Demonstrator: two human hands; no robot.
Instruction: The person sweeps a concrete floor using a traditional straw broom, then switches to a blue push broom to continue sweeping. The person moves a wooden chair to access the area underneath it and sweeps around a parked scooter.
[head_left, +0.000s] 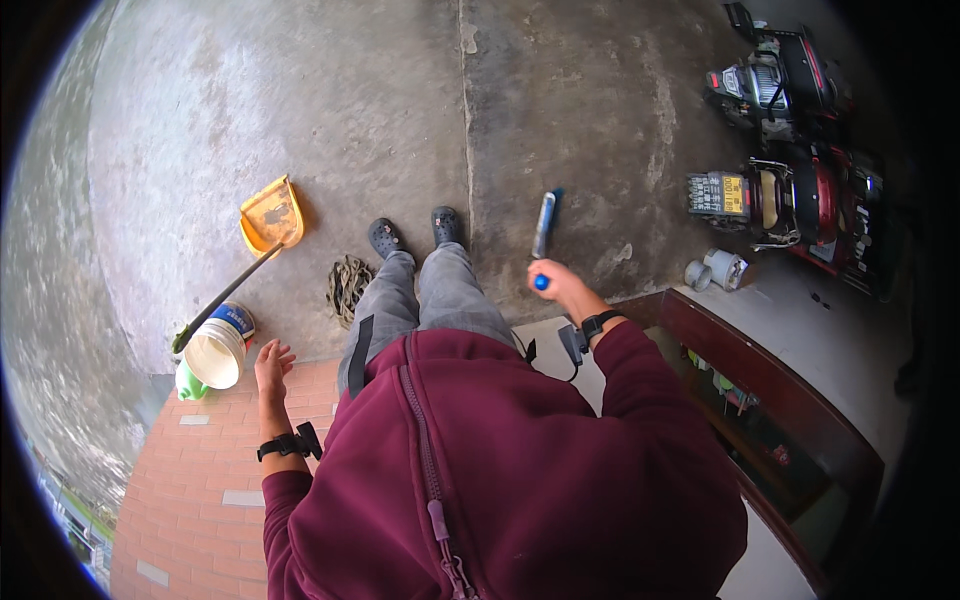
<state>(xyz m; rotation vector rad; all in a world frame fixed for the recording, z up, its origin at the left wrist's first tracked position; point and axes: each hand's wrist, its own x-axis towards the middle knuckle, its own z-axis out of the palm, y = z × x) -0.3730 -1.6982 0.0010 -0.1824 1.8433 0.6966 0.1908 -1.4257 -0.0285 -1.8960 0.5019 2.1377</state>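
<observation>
My right hand (556, 283) is closed around a blue-ended, slim shiny tool (544, 225), which points away from me over the concrete floor; its exact kind cannot be told. My left hand (274, 367) holds nothing, its fingers apart and a little curled. Near it stands a white plastic bucket (215, 354) with a blue outer band. A long dark handle (225, 304) leans over that bucket and joins a yellow dustpan (274, 217) on the floor. Beside my trouser leg lies a coiled heap of brownish rope or cloth (349, 289).
Two parked motorbikes or scooters (769, 82) (810, 199) stand at the right. Small pails (724, 268) sit near them. A dark red wooden cabinet (780, 367) holding small items is by my right arm. Behind the bucket is a green plastic container (189, 381), next to the brick-patterned wall (202, 465).
</observation>
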